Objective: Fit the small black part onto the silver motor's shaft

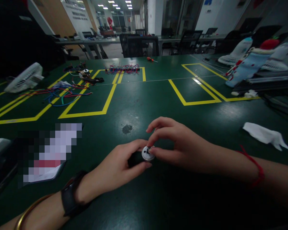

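A small round silver motor-like part with dark spots on its upper face is between my hands, low in the middle of the view. My left hand holds it from the left, fingers behind it and thumb at its near side. From the right, my right hand reaches over it, thumb and index fingertip pinched together at the centre of its top face. Whatever small piece lies between those fingertips is too small to make out.
Wires and a white fan lie at the left, beyond a blurred-out phone-like object. Far back are a wire bundle and a screwdriver. A tissue and blue bottle are at the right.
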### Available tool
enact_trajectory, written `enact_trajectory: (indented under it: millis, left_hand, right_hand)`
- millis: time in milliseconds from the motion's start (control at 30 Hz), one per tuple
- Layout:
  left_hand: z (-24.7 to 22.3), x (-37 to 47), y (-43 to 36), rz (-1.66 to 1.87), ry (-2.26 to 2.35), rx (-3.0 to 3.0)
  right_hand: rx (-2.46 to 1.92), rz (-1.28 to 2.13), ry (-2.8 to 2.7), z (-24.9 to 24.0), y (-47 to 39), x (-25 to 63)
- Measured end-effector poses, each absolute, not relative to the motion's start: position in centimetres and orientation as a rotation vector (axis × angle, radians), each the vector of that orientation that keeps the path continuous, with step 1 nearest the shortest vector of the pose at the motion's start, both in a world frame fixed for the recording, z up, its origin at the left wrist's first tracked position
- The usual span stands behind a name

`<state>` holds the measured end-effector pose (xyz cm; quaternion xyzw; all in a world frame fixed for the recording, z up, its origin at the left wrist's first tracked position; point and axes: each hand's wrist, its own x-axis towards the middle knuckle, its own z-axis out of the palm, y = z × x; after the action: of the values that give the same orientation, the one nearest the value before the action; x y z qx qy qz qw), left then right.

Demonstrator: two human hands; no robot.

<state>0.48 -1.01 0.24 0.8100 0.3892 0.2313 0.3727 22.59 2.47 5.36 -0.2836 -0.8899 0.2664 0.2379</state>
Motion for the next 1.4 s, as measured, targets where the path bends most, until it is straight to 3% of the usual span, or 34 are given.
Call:
enact_trajectory:
  millis: [400,800,1400]
  left_hand:
    - [0.5,0.6,-1.2,0.607,1.004,2.078]
    - [0.7,0.6,-0.9,0.568,1.002,2.054]
    - [0.8,0.5,-1.0,0.561,1.011,2.050]
  right_hand:
    - [-0.793,0.754,-2.470,5.5,1.7,23.5]
    - [-1.225,1.343,-1.655,1.3,2.9,28.9]
    - [-1.214,1.434,-1.434,1.0,2.7,29.0]
